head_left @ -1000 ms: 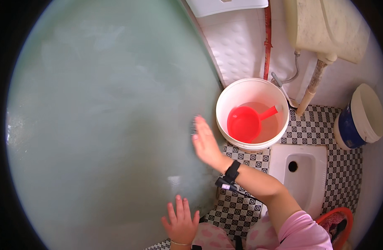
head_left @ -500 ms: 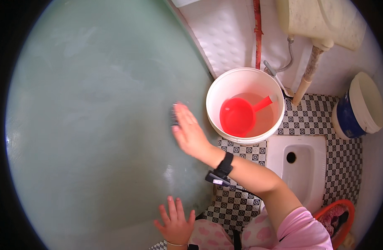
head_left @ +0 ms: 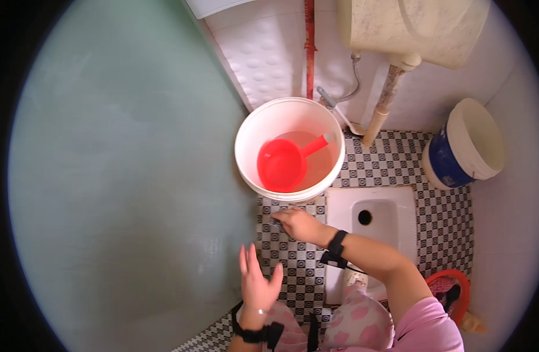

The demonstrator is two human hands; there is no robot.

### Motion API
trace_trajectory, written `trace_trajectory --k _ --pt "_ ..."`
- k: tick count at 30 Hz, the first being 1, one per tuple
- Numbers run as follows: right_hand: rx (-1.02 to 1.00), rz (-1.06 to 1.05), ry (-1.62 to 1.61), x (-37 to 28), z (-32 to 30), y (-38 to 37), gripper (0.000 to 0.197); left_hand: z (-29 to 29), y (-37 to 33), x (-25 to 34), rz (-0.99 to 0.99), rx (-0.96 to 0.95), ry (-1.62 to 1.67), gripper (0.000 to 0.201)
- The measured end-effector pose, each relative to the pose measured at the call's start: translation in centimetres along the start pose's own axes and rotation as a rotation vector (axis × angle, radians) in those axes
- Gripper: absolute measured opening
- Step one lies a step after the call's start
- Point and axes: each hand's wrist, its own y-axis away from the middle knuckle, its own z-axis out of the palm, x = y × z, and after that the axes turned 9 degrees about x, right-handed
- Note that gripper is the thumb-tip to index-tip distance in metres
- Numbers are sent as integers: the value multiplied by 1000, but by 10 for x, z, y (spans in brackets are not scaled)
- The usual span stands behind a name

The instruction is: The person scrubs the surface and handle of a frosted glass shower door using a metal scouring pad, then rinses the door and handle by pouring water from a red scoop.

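A: Where's the pad?
B: Small grey wiry pad (head_left: 275,222), at the right hand's (head_left: 302,226) fingertips. Seen over the left edge of the checkered floor (head_left: 290,264); can't tell its height above the tiles.
A: Grip?
B: Right hand pinches it, thumb and fingers together, pad partly hidden. Black strap (head_left: 338,241) on that wrist.
A: Left hand?
B: Left hand (head_left: 259,290) holds nothing, fingers spread, thumb out. By the right edge of the big green panel (head_left: 123,176); contact unclear.
A: Nearby?
B: White bucket (head_left: 243,176) at the floor's upper left corner, just beyond the right hand. Red dipper (head_left: 281,166) inside, handle toward the right rim.
A: Further out?
B: Squat toilet (head_left: 403,234) right of the bucket. Blue-and-white bucket (head_left: 448,159) at the floor's upper right corner. Orange basin (head_left: 465,293) near the lower right corner.
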Motion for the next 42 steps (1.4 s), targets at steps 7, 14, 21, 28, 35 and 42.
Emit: trace_trajectory --k 7,14,21,28,35,42 --pt "100 375 21 42 -63 112 27 87 -131 -5 -708 -37 677 87" --pt "203 811 -221 42 -73 158 27 112 -168 2 -792 -21 689 54" --pt "267 938 -346 50 -72 183 29 157 -120 38 -804 -216 892 76" --pt "462 972 -388 51 -91 209 29 204 -56 127 -801 -299 1130 69" --pt "604 1005 -651 30 -123 221 32 227 -20 152 -411 -475 1031 67" --pt "696 823 -623 2 -124 197 36 207 14 103 -505 -975 750 74"
